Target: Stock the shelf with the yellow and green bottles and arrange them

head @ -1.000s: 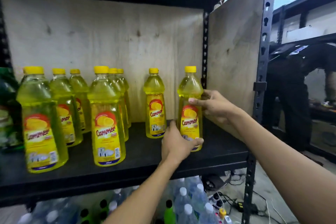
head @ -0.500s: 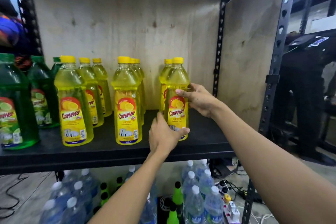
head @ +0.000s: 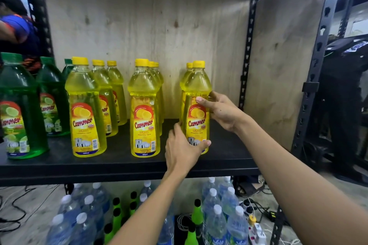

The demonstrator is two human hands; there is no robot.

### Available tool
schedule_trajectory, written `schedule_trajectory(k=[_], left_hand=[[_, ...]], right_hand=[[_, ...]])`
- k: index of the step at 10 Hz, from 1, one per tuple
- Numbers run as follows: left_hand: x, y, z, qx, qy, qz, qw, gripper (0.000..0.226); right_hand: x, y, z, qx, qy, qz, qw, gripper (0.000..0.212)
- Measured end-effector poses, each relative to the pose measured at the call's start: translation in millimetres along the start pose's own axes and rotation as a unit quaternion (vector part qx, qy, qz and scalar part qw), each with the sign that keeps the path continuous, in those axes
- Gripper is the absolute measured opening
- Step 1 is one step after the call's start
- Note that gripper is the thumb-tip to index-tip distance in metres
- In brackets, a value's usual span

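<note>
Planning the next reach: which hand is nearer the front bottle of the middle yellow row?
Left. The left hand wraps the base of the rightmost front bottle, right beside the middle row's front bottle. The right hand grips that same bottle's far side, farther away.

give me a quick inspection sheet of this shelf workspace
surface: black shelf, plywood back panel.
job's things: yellow bottles in three rows; green bottles at left; all upright.
clutter: nothing seen on the shelf.
grippers: left hand at the base of the front right bottle, right hand at its side; both gripping it.
cables: cords and a power strip on the floor.
surroundings: water bottles below; people at both edges.
</note>
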State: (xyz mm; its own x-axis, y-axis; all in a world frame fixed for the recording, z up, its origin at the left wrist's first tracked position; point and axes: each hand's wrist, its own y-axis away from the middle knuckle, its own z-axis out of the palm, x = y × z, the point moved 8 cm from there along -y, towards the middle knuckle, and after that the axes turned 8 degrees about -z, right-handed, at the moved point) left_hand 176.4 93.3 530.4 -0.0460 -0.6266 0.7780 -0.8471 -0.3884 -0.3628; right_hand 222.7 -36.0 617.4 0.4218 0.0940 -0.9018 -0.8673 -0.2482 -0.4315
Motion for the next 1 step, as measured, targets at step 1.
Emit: schedule_trajectory(k=[1], left_hand=[[1.9,10.4,-1.2,0.025,-0.01,0.038,0.999,0.104]], right_hand=[[3.0,2.0,-3.0,0.024,-0.016,0.001,1.0,0.055]])
